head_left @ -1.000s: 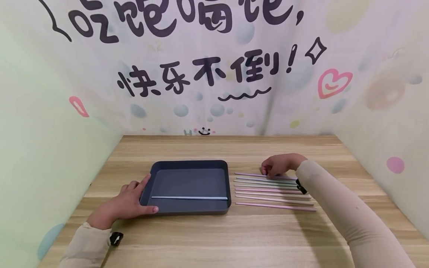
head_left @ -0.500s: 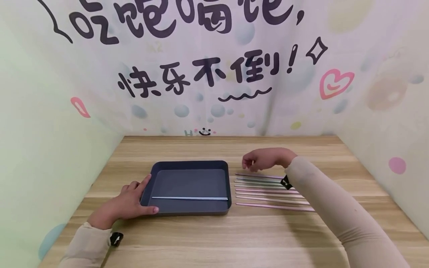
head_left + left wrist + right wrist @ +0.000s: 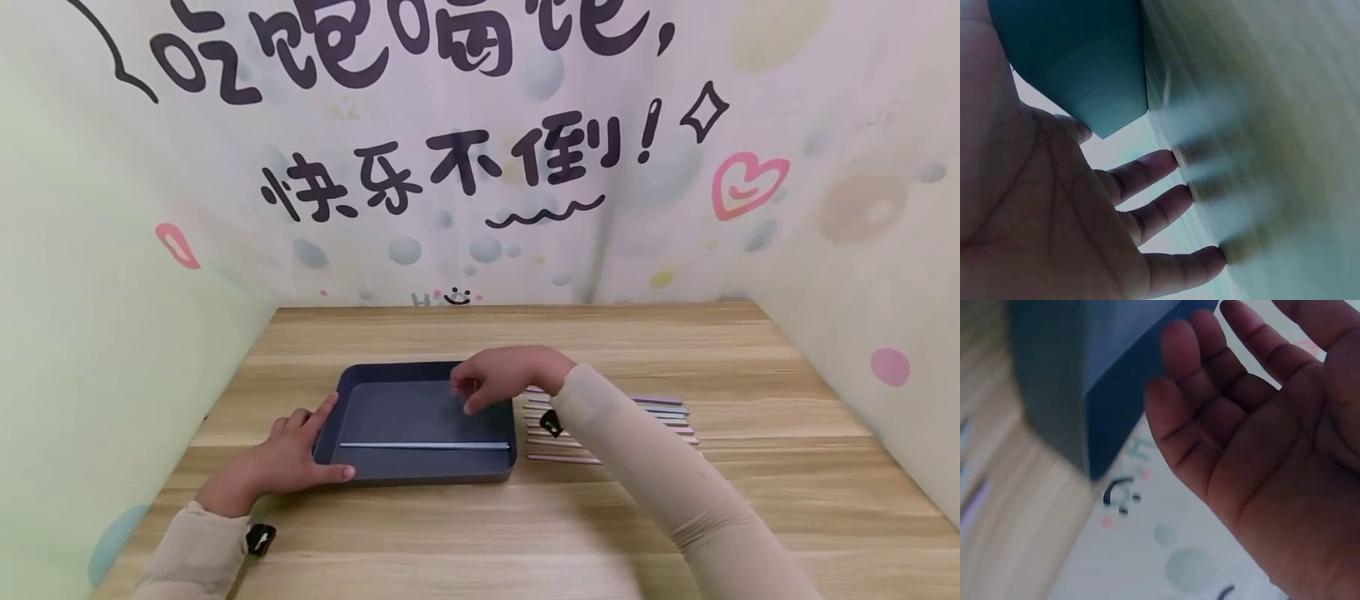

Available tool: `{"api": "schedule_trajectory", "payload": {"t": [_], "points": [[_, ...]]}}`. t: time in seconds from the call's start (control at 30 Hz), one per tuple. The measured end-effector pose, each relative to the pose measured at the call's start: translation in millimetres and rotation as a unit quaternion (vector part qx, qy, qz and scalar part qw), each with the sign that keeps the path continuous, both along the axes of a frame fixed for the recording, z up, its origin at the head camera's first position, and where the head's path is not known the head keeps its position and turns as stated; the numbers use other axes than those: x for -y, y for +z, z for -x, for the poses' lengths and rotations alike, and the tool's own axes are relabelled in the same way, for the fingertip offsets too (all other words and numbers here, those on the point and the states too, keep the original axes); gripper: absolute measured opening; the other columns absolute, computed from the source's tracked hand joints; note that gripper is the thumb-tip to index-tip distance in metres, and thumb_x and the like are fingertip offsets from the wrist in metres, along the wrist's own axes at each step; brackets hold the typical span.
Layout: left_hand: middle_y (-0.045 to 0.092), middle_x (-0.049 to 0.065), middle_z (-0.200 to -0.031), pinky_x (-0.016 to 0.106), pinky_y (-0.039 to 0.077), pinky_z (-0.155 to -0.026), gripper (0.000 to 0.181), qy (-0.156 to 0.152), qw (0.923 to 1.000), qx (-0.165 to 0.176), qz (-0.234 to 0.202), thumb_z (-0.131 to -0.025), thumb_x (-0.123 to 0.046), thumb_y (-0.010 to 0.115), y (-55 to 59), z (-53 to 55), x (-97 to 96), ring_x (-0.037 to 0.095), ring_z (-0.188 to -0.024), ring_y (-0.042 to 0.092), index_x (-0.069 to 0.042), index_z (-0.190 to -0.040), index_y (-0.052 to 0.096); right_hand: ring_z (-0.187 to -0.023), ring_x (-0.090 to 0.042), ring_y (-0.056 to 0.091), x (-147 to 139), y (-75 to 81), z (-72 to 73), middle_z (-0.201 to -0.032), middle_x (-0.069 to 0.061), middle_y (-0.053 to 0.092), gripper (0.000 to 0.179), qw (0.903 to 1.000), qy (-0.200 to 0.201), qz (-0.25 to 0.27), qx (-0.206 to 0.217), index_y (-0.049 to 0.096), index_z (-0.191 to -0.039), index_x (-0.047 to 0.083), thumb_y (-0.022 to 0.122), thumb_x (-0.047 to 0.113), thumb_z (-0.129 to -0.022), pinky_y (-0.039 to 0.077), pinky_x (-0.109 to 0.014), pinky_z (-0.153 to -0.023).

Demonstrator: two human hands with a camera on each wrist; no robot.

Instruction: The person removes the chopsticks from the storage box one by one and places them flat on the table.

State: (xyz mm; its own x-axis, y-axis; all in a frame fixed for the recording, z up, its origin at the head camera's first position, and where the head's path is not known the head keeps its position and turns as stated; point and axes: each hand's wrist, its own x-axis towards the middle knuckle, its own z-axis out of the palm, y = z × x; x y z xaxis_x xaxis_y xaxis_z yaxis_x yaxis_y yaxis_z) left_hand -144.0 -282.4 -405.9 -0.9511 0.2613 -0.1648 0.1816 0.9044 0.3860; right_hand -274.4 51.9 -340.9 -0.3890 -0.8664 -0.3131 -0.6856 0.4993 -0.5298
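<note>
A dark grey rectangular tray [image 3: 397,410] stands on the table, and a pale blue chopstick [image 3: 423,446] lies along its front part. My left hand [image 3: 288,454] rests at the tray's left front corner, thumb and index finger at its rim. In the left wrist view its other fingers [image 3: 1160,212] are straight, their tips on the tabletop. Above the tray's right part hovers my right hand [image 3: 498,377], fingers loosely bent. Nothing shows in its grasp in the right wrist view. Several pastel chopsticks [image 3: 663,410] lie side by side right of the tray, partly hidden by the right forearm.
The wooden table [image 3: 420,533] meets a printed cloth backdrop [image 3: 450,250] at its far edge. Pale walls flank it left and right. The right sleeve [image 3: 645,458] crosses over the row of chopsticks.
My right hand has moved left from above the chopsticks on the table to over the tray. The left hand, the tray and the chopstick in it have kept their places.
</note>
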Motion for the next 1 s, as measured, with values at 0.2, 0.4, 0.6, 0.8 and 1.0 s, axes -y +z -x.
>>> {"api": "schedule_trajectory", "payload": {"t": [0.2, 0.4, 0.6, 0.8, 1.0], "points": [[0.043, 0.033, -0.128, 0.063, 0.042, -0.087, 0.12, -0.001, 1.0, 0.0, -0.003, -0.077, -0.063, 0.076, 0.1, 0.1, 0.6, 0.056, -0.116, 0.038, 0.0, -0.157, 0.013, -0.086, -0.012, 0.055, 27, -16.7, -1.6, -0.094, 0.003, 0.06, 0.027, 0.9987, 0.006, 0.046, 0.019, 0.064, -0.115, 0.004, 0.071, 0.017, -0.093, 0.045, -0.027, -0.077], [0.042, 0.033, -0.129, 0.061, 0.042, -0.087, 0.121, 0.003, 1.0, 0.004, 0.001, -0.077, -0.063, 0.075, -2.7, 1.4, 2.7, 0.053, -0.113, 0.039, -0.001, -0.158, 0.011, -0.09, -0.012, 0.056, 42, -25.5, -1.2, -0.099, 0.004, 0.062, 0.029, 0.9966, 0.007, 0.073, 0.038, 0.064, -0.118, 0.005, 0.072, 0.019, -0.093, 0.047, -0.025, -0.079], [0.042, 0.034, -0.128, 0.061, 0.042, -0.087, 0.121, 0.003, 1.0, 0.006, 0.002, -0.077, -0.063, 0.075, -2.6, 1.9, 1.8, 0.052, -0.113, 0.039, 0.0, -0.158, 0.012, -0.089, -0.011, 0.056, 50, -36.3, -3.1, -0.099, 0.004, 0.062, 0.028, 0.9949, -0.001, 0.097, 0.03, 0.065, -0.117, 0.007, 0.072, 0.02, -0.093, 0.047, -0.024, -0.079], [0.042, 0.034, -0.128, 0.061, 0.042, -0.087, 0.12, 0.004, 1.0, 0.005, -0.001, -0.077, -0.063, 0.076, -0.9, 1.9, -0.6, 0.053, -0.113, 0.039, 0.001, -0.157, 0.012, -0.086, -0.009, 0.055, 57, -56.8, -7.3, -0.1, 0.002, 0.063, 0.025, 0.9933, 0.002, 0.112, 0.027, 0.067, -0.113, 0.011, 0.075, 0.022, -0.092, 0.046, -0.022, -0.077], [0.043, 0.033, -0.126, 0.06, 0.042, -0.087, 0.121, 0.006, 1.0, 0.003, 0.0, -0.076, -0.063, 0.076, 0.4, 0.6, -1.5, 0.053, -0.113, 0.039, 0.002, -0.157, 0.014, -0.084, -0.007, 0.054, 63, -69.0, -15.5, -0.095, 0.008, 0.061, 0.022, 0.9954, -0.005, 0.095, 0.009, 0.067, -0.106, 0.015, 0.077, 0.025, -0.089, 0.045, -0.02, -0.075]]}}
